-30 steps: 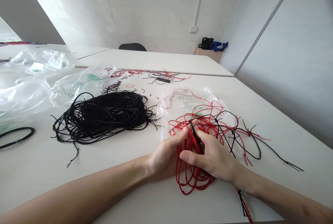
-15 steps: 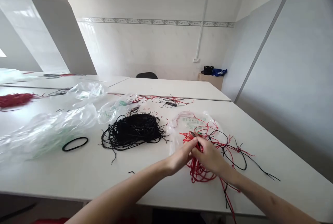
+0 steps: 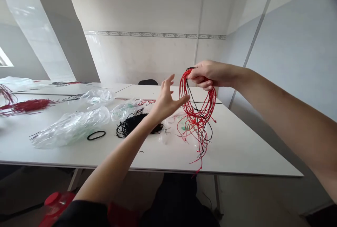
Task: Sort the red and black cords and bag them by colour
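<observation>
My right hand [image 3: 204,74] is closed on the top of a looped bundle of red and black cords [image 3: 198,112], held up above the table. The loops hang down, and loose knotted ends dangle below them. Just left of the bundle is my left hand [image 3: 168,100], with its fingers spread and thumb stretched toward the loops. Whether the thumb tip touches the cords I cannot tell. Behind my left forearm a coil of black cords [image 3: 131,123] lies on the white table [image 3: 244,142], partly hidden.
Clear plastic bags [image 3: 76,125] lie across the left and middle of the table. A black cord ring [image 3: 96,135] sits near the front, with a red cord bundle [image 3: 31,105] at far left. A dark chair [image 3: 147,82] stands behind. Below is a red container [image 3: 56,204].
The red and black bundle has been lifted off the table in my right hand. My left hand has let go and opened. The camera view has shifted.
</observation>
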Demonstrator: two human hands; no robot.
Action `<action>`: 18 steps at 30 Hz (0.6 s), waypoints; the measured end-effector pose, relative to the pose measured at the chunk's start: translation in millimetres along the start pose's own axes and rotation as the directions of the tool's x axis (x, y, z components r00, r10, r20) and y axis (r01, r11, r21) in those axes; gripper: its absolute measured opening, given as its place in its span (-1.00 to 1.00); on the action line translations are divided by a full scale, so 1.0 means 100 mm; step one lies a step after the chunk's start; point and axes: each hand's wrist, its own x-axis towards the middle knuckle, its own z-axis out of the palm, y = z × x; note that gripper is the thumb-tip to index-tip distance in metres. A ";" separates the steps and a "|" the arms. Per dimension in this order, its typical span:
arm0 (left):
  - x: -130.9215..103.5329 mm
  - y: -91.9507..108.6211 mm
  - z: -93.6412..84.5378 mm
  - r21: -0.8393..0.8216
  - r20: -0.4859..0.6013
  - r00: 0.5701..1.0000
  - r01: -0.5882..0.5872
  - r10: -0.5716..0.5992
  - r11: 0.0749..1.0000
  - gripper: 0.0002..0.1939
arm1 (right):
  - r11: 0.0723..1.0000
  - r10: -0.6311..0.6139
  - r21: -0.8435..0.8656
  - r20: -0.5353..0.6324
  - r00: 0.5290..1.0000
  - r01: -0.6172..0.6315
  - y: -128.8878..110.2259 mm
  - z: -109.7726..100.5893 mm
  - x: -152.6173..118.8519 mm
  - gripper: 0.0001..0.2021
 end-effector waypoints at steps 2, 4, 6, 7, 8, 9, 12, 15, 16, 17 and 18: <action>0.07 0.11 0.01 -0.084 0.069 0.998 0.011 -0.005 0.996 -0.39 | 0.995 -0.052 -0.085 0.090 0.995 0.059 -0.17 0.07 -0.12 -0.79; 0.05 0.22 -0.01 -0.250 0.200 0.979 0.095 -0.044 0.964 -0.68 | 0.982 -0.086 -0.157 0.131 0.988 0.106 -0.28 0.12 -0.25 -0.81; -0.08 0.32 -0.04 -0.434 0.348 0.933 0.248 -0.093 0.866 -0.80 | 0.978 -0.081 -0.185 0.096 0.992 0.098 -0.32 0.11 -0.38 -0.82; -0.17 0.37 -0.06 -0.506 0.411 0.905 0.328 -0.112 0.798 -0.80 | 0.979 -0.076 -0.185 0.060 0.995 0.086 -0.32 0.09 -0.44 -0.82; -0.28 0.40 -0.08 -0.556 0.458 0.880 0.396 -0.128 0.731 -0.79 | 0.981 -0.075 -0.180 0.017 0.997 0.077 -0.31 0.07 -0.50 -0.83; -0.40 0.42 -0.11 -0.586 0.492 0.859 0.448 -0.142 0.676 -0.77 | 0.982 -0.074 -0.178 -0.017 0.997 0.070 -0.30 0.04 -0.55 -0.83; -0.74 0.41 -0.18 -0.610 0.525 0.825 0.535 -0.207 0.584 -0.73 | 0.981 -0.052 -0.188 -0.034 0.998 0.045 -0.22 0.03 -0.68 -0.80; -1.03 0.33 -0.23 -0.571 0.560 0.789 0.589 -0.254 0.572 -0.80 | 0.988 -0.027 -0.150 0.013 1.000 0.028 -0.13 0.19 -0.80 -0.80; -1.11 0.31 -0.24 -0.548 0.566 0.783 0.592 -0.260 0.591 -0.83 | 0.989 -0.020 -0.145 0.025 0.999 0.023 -0.11 0.28 -0.85 -0.79; -1.18 0.29 -0.24 -0.537 0.549 0.794 0.574 -0.260 0.618 -0.85 | 0.987 -0.018 -0.158 0.043 0.999 0.024 -0.09 0.38 -0.91 -0.78; -1.23 0.29 -0.23 -0.546 0.504 0.825 0.532 -0.253 0.647 -0.79 | 0.982 -0.025 -0.187 0.072 0.997 0.038 -0.08 0.50 -0.97 -0.77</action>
